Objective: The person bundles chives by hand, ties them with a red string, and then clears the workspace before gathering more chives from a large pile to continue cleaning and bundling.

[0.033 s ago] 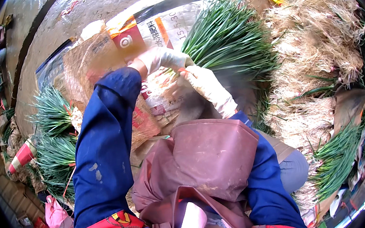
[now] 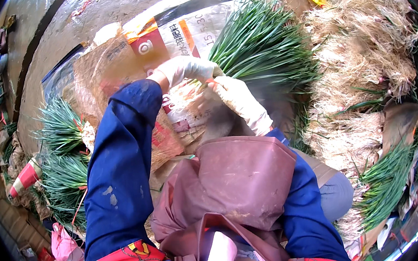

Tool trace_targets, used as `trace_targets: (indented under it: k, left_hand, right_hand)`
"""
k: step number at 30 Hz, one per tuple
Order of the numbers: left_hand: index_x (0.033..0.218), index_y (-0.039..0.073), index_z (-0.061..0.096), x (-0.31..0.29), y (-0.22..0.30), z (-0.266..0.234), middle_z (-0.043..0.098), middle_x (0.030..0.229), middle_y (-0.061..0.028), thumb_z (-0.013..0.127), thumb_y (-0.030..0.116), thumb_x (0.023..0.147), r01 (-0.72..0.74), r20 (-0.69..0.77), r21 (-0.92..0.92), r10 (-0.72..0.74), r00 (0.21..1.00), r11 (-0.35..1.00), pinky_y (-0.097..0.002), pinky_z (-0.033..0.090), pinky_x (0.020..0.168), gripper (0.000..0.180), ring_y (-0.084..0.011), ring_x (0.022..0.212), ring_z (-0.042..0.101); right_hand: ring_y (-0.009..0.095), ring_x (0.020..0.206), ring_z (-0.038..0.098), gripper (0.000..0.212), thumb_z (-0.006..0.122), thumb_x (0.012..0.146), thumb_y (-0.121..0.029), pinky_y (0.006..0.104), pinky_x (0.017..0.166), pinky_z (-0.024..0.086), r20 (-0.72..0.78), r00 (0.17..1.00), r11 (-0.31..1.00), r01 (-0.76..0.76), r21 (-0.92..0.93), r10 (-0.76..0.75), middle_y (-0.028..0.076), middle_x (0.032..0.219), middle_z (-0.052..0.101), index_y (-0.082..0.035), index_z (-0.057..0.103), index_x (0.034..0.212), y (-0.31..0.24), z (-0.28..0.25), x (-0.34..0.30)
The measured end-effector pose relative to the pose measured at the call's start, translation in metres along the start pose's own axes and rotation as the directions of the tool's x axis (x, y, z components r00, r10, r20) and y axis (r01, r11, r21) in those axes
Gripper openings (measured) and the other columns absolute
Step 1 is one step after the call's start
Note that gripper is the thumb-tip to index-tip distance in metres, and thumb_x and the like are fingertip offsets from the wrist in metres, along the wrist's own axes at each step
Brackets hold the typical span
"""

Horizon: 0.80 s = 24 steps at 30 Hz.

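Observation:
A big bunch of spring onions point(image 2: 264, 45) lies before me, its green leaves fanned to the far right and its pale root end point(image 2: 187, 96) toward the left. My left hand point(image 2: 190, 68), in a whitish glove, is closed round the bunch near the root end. Against it from the near side presses my right hand point(image 2: 236, 97), also gloved, with its fingers pinched at a small red tie point(image 2: 210, 81) on the stems. The fingertips partly hide each other, and so the tie's far end cannot be seen.
Printed sacks point(image 2: 192, 22) cover the ground under the bunch. Tied spring onion bunches point(image 2: 61, 128) sit at the left beside a red and white cone-shaped object point(image 2: 25, 178). A large heap of rooty onions point(image 2: 358, 48) fills the right side. A brown apron point(image 2: 244, 177) covers my lap.

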<state>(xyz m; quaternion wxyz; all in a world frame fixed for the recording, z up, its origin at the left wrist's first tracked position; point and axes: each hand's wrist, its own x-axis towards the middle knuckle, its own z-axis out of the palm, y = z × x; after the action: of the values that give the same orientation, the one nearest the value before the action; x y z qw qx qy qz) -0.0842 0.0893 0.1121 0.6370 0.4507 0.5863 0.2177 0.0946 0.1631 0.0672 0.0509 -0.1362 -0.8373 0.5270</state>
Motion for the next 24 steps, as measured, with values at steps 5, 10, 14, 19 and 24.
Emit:
trace_targets:
  k: [5, 10, 14, 19, 24]
  left_hand:
    - [0.104, 0.004, 0.063, 0.021, -0.050, 0.039, 0.064, 0.091, -0.0001, 0.060, 0.021, 0.085, -0.046, -0.318, -0.506, -0.137, 0.938, 0.861, -0.0224, 0.043, 0.066, 0.025, -0.0092, 0.077, 0.055]
    - [0.105, -0.001, 0.059, 0.011, -0.093, 0.076, 0.060, 0.086, -0.0028, 0.052, 0.020, 0.091, -0.498, -0.587, -0.768, -0.132, 0.799, 0.402, -0.0201, 0.043, 0.059, 0.026, -0.0071, 0.069, 0.051]
    - [0.105, -0.006, 0.054, 0.013, -0.096, 0.073, 0.056, 0.080, -0.0050, 0.042, 0.018, 0.095, -0.148, -0.729, -0.050, 0.065, 0.681, 0.988, -0.0196, 0.042, 0.054, 0.029, -0.0080, 0.064, 0.050]
    - [0.091, 0.000, 0.059, 0.011, -0.094, 0.067, 0.052, 0.070, 0.0010, 0.045, 0.021, 0.093, -0.311, -0.372, -0.919, -0.271, 0.888, 0.242, -0.0210, 0.037, 0.047, 0.026, -0.0069, 0.056, 0.045]
    - [0.071, 0.002, 0.062, 0.020, -0.096, 0.066, 0.049, 0.055, 0.0003, 0.061, 0.029, 0.084, -0.095, -0.562, -0.631, -0.369, 0.740, 0.770, -0.0233, 0.032, 0.044, 0.029, -0.0064, 0.048, 0.040]
  right_hand:
    - [0.026, 0.080, 0.059, 0.013, 0.055, 0.085, -0.021, 0.0348, 0.071, 0.047, 0.046, 0.998, 0.998, -0.038, -0.052, 0.040, 0.008, 0.086, 0.062, -0.011, 0.064, 0.088, 0.003, -0.013, -0.014]
    - [0.018, 0.077, 0.060, 0.018, 0.055, 0.086, -0.021, 0.0293, 0.068, 0.046, 0.111, 0.967, 0.905, -0.253, 0.343, 0.229, 0.005, 0.083, 0.065, -0.006, 0.065, 0.091, 0.037, 0.009, -0.036]
    - [0.010, 0.076, 0.059, 0.026, 0.050, 0.090, -0.022, 0.0222, 0.068, 0.044, 0.222, 0.860, 0.344, -0.402, 0.849, 0.459, 0.004, 0.086, 0.067, -0.002, 0.066, 0.096, 0.081, -0.002, -0.042]
    - [0.011, 0.078, 0.058, 0.023, 0.052, 0.091, -0.019, 0.0240, 0.072, 0.044, -0.073, 0.894, 0.681, -0.280, 0.677, 0.441, 0.004, 0.090, 0.067, -0.001, 0.066, 0.095, 0.034, 0.004, -0.021]
    - [0.010, 0.080, 0.058, 0.016, 0.054, 0.089, -0.012, 0.0231, 0.076, 0.045, -0.036, 0.964, 0.924, -0.242, 0.295, 0.264, 0.002, 0.091, 0.066, -0.004, 0.067, 0.094, 0.021, -0.017, 0.012]
